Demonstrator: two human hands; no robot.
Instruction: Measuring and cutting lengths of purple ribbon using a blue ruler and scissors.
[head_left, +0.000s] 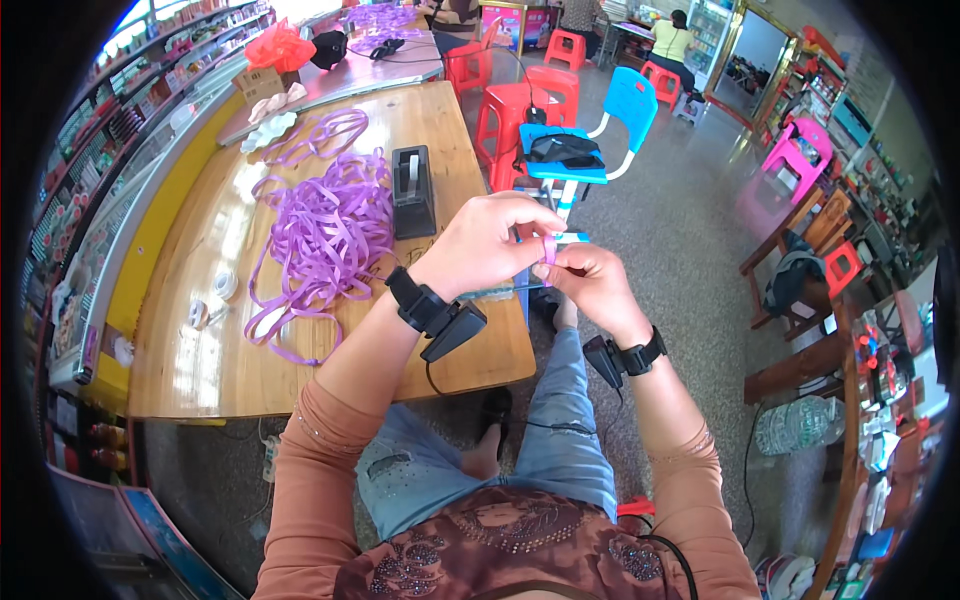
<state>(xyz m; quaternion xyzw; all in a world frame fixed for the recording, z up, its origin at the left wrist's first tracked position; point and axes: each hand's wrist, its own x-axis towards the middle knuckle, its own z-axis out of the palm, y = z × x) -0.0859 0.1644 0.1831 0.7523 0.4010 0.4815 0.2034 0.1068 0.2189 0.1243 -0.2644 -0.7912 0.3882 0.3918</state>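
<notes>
My left hand and my right hand meet in front of me, just past the right edge of the wooden table. A short piece of purple ribbon runs between their fingertips. The right thumb and finger pinch it; the left fingers are curled closed around its upper part, partly hiding it. To the left on the table lies a tangled heap of the same purple ribbon. A black tape dispenser stands between that heap and my left hand. Both wrists wear black strapped devices.
The wooden table fills the left side. Beyond my hands stands a blue chair with a black bag on its seat, near red stools. Small tape rolls lie on the table. Cluttered shelves line the right.
</notes>
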